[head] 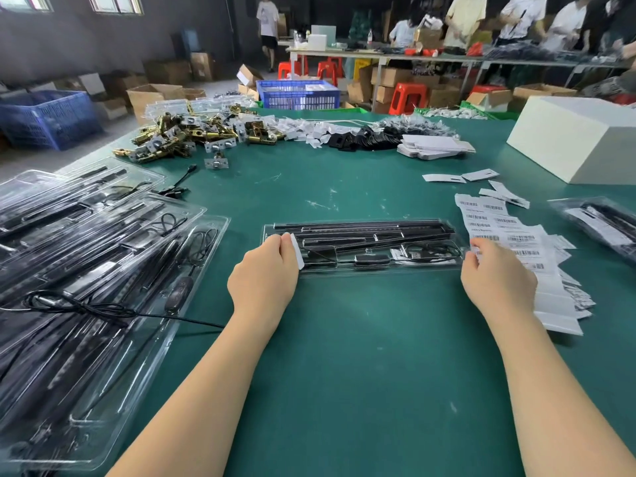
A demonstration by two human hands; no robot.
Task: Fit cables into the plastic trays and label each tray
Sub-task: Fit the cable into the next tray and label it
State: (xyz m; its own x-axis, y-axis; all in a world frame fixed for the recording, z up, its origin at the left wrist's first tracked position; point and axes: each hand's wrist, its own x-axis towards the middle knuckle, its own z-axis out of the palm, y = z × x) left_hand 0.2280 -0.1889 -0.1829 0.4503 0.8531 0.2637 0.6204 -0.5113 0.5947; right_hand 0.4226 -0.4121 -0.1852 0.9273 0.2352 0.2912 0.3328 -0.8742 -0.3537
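Head view: a clear plastic tray (364,247) lies flat on the green bench (344,339), centre of frame, long side running left to right. Inside it sit long black strips (361,226) along the far side and a coiled black cable (430,251) with an inline black module (371,260) along the near side. Left hand (265,277) is at the tray's left end, fingers curled, pinching a narrow white strip (296,251) that stands across that end; whether it is a label or backing paper cannot be told. Right hand (495,277) is at the tray's right end, fingers curled over the nearest of the barcode label sheets (499,232), fingertips on a label edge; whether it actually grips one cannot be told. The label sheets are fanned out on the bench just right of the tray, with blank white slips (557,304) under and beside them. Left of frame: a stack of filled clear trays (86,270), overlapping, with a loose black cable (103,309) draped across the top one and trailing onto the bench. Far right edge: another filled tray (599,222), partly out of frame. Far side of bench: a heap of brass-coloured latch hardware (192,136), small black parts (361,137), flat white cartons (433,146), and a large white box (578,139).
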